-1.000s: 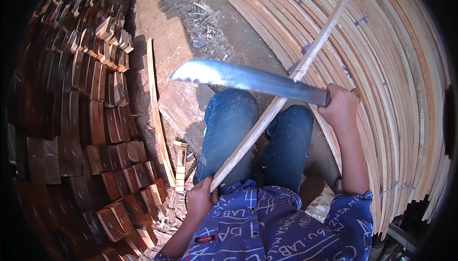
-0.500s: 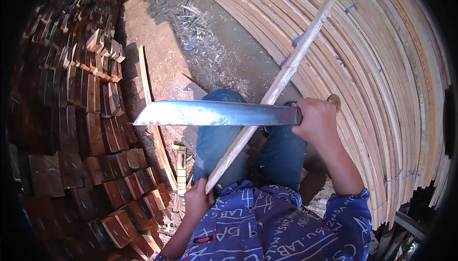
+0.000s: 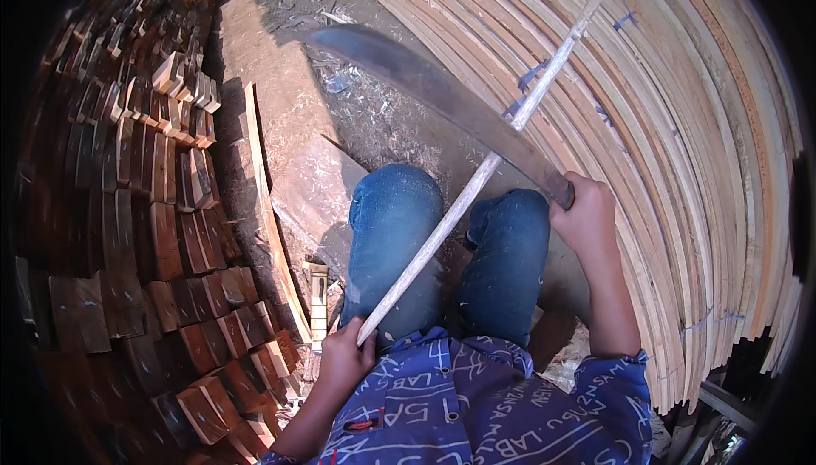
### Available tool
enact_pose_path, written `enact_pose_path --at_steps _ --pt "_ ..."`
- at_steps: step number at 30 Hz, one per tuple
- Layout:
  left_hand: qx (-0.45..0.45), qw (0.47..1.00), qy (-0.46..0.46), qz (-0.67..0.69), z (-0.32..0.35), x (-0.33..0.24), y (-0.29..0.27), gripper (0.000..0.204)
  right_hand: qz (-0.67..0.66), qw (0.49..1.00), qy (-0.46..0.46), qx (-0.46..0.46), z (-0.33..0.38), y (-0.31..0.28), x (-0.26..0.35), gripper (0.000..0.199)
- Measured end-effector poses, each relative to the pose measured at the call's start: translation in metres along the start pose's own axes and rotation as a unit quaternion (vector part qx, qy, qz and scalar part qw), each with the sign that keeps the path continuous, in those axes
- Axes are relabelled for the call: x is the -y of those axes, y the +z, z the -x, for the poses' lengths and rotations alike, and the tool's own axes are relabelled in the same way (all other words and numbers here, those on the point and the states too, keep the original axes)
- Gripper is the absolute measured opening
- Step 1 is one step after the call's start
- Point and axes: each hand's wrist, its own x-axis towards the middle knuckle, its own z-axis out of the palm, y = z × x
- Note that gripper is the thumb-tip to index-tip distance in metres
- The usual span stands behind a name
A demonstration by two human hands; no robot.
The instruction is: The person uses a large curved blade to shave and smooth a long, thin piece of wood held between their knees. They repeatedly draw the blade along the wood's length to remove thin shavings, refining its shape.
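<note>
The person is sitting low in a blue patterned shirt (image 3: pixel 476 405) and blue jeans (image 3: pixel 399 244), both knees drawn up. Down by the left knee, the left hand (image 3: pixel 344 363) is closing tight around the near end of a long pale wooden stick (image 3: pixel 476 184). The stick is slanting up and away between the knees, crossing over to the upper right, where its far end is reaching out across the big stack of pale bent wooden strips (image 3: pixel 697 167). The right hand (image 3: pixel 586 214) is gripping the handle of a long machete (image 3: pixel 433 95), fist fully wrapped round it, just beyond the right knee. The blade is pointing up and to the left, and where it crosses the stick the stick is showing in front of it; whether the two are touching I cannot tell. Beside the left leg, a narrow plank (image 3: pixel 272 218) is lying on the dirt floor (image 3: pixel 289 91), with wood shavings scattered about. Further left, dark reddish-brown wood blocks (image 3: pixel 136 201) are piling up in rows, and the bundled strips are curving all along the right side.
</note>
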Motion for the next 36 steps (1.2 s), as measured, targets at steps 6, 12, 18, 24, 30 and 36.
enact_pose_path --at_steps 6,12,18,24,30,36 --pt "0.007 0.999 -0.042 0.031 0.006 0.006 -0.006 0.017 0.004 0.982 -0.185 -0.041 -0.019 0.009 0.034 0.020" --pt "0.002 0.999 -0.033 0.010 0.005 0.001 -0.009 0.019 0.001 0.992 0.074 -0.099 -0.067 -0.014 -0.025 0.018" --pt "0.022 0.999 -0.023 0.032 -0.001 0.003 -0.007 0.015 -0.029 1.000 0.007 0.009 -0.012 0.000 0.016 0.017" --pt "0.009 0.999 -0.033 0.015 0.006 0.005 -0.005 0.018 0.045 0.991 -0.120 0.044 -0.017 -0.005 0.037 0.017" --pt "-0.009 1.000 -0.013 0.018 0.008 0.004 -0.005 0.019 0.060 0.995 -0.071 -0.027 -0.027 -0.004 0.025 0.014" --pt "0.014 0.998 0.042 0.036 0.000 0.023 -0.013 0.020 0.025 0.987 0.133 -0.090 -0.066 -0.041 -0.054 0.023"
